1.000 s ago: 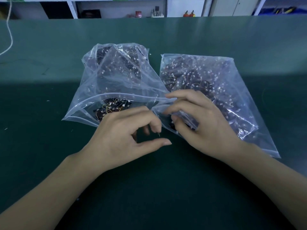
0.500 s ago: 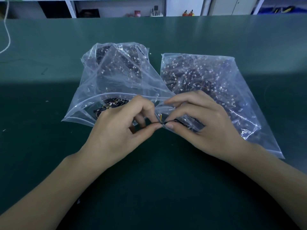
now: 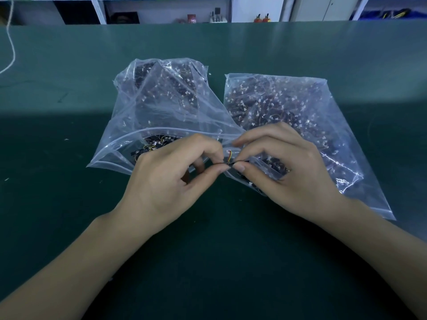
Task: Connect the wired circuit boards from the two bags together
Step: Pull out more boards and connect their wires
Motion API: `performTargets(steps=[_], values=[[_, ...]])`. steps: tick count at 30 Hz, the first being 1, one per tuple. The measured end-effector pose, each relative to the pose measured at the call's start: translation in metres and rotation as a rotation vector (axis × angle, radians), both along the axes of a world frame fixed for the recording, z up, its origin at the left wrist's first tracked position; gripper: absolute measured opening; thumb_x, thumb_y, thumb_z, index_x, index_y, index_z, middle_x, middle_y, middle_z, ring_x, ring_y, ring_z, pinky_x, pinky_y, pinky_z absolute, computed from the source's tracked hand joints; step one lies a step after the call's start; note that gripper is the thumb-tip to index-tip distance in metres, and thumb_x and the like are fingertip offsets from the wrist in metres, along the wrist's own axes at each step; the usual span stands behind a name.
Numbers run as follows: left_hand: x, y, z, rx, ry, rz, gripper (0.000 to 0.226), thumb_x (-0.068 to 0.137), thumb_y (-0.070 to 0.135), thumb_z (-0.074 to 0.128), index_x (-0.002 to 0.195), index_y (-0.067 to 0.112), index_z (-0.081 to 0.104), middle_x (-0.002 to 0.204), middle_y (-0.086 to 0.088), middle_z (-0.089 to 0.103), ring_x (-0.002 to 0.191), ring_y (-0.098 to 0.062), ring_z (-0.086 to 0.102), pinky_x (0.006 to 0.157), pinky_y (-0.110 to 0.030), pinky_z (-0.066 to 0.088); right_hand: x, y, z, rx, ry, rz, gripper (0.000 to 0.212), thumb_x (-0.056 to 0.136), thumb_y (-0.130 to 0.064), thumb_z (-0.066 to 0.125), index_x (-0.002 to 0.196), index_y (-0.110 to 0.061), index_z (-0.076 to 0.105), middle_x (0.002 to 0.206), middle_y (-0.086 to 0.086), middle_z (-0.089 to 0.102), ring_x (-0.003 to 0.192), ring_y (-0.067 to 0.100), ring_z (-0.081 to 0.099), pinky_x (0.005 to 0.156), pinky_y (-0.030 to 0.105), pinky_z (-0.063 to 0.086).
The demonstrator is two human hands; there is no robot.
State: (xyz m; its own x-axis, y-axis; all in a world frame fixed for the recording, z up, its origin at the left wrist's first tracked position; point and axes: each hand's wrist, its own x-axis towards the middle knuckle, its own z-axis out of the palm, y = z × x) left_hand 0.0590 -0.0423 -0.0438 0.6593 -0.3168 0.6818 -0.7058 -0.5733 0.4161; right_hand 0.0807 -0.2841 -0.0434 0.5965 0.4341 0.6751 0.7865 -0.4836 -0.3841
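On the left, the left bag (image 3: 147, 116) lies on the green table (image 3: 69, 204) with its mouth open toward the person, and many small dark boards with wires are seen inside it. The left hand (image 3: 171, 181) is in front of this mouth; its thumb and forefinger are pressed together and pinch one end of a small wired board (image 3: 229, 160). This board is exactly between the two hands, above the table, at the place where the near corners of both bags meet. A short piece of orange and yellow wire stands up from it. The right hand (image 3: 288, 172) pinches the other end of the board with thumb and forefinger, and its other fingers are curved over the right bag (image 3: 300, 116). This bag lies flat, just beside the left bag, also full of wired boards.

In front of the hands the table is dark and free. Far left, a white cable (image 3: 11, 49) hangs onto the table. Behind the far edge are white shelves (image 3: 166, 10).
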Motion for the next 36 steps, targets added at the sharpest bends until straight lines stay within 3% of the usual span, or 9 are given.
performTargets(steps=[9, 19, 23, 28, 32, 36], values=[[0.001, 0.001, 0.001, -0.001, -0.036, -0.019, 0.009, 0.101, 0.023, 0.078, 0.107, 0.018, 0.074, 0.099, 0.016, 0.071, 0.075, -0.012, 0.066, 0.064, -0.025, 0.052, 0.001, -0.002, -0.002, -0.002, 0.005, 0.015, 0.008, 0.099, -0.015, 0.077, 0.102, -0.008, 0.08, 0.114, 0.002, 0.073, 0.107, 0.022, 0.068, 0.096, 0.039, 0.053], [0.002, 0.0, -0.001, 0.019, -0.032, -0.023, 0.009, 0.099, 0.018, 0.079, 0.107, 0.016, 0.076, 0.097, 0.016, 0.071, 0.075, -0.008, 0.062, 0.07, -0.013, 0.046, 0.004, -0.005, -0.001, -0.035, -0.014, 0.029, 0.005, 0.098, -0.014, 0.08, 0.097, -0.009, 0.081, 0.113, 0.003, 0.074, 0.102, 0.026, 0.068, 0.092, 0.042, 0.051], [0.001, 0.0, 0.001, -0.005, -0.033, 0.014, 0.013, 0.097, 0.018, 0.082, 0.11, 0.015, 0.079, 0.099, 0.014, 0.076, 0.085, 0.006, 0.066, 0.076, -0.008, 0.047, 0.005, -0.006, -0.002, -0.054, 0.025, 0.023, 0.015, 0.095, -0.009, 0.08, 0.11, -0.01, 0.078, 0.123, 0.0, 0.071, 0.108, 0.02, 0.067, 0.095, 0.034, 0.053], [0.007, 0.006, -0.001, 0.054, -0.038, 0.042, 0.004, 0.1, 0.018, 0.079, 0.101, 0.016, 0.083, 0.095, 0.009, 0.076, 0.08, -0.012, 0.071, 0.066, -0.034, 0.057, 0.008, -0.011, -0.006, -0.039, 0.125, -0.063, 0.041, 0.083, 0.003, 0.075, 0.116, -0.022, 0.07, 0.096, -0.029, 0.063, 0.078, 0.009, 0.065, 0.075, 0.016, 0.052], [0.006, 0.001, -0.005, 0.188, -0.091, -0.005, 0.017, 0.104, 0.009, 0.07, 0.11, 0.017, 0.084, 0.107, 0.008, 0.076, 0.094, -0.016, 0.074, 0.071, -0.039, 0.061, 0.006, -0.008, -0.007, 0.026, 0.059, -0.067, 0.044, 0.086, 0.003, 0.072, 0.121, -0.023, 0.069, 0.1, -0.023, 0.068, 0.075, 0.008, 0.06, 0.078, 0.007, 0.043], [0.005, -0.005, -0.001, 0.356, -0.266, 0.075, 0.025, 0.104, 0.004, 0.066, 0.111, 0.02, 0.084, 0.107, 0.009, 0.078, 0.086, -0.02, 0.073, 0.056, -0.04, 0.058, 0.005, -0.007, -0.004, 0.023, 0.02, -0.043, 0.041, 0.086, 0.006, 0.07, 0.12, -0.015, 0.073, 0.101, -0.03, 0.063, 0.072, 0.009, 0.057, 0.079, 0.008, 0.042]])
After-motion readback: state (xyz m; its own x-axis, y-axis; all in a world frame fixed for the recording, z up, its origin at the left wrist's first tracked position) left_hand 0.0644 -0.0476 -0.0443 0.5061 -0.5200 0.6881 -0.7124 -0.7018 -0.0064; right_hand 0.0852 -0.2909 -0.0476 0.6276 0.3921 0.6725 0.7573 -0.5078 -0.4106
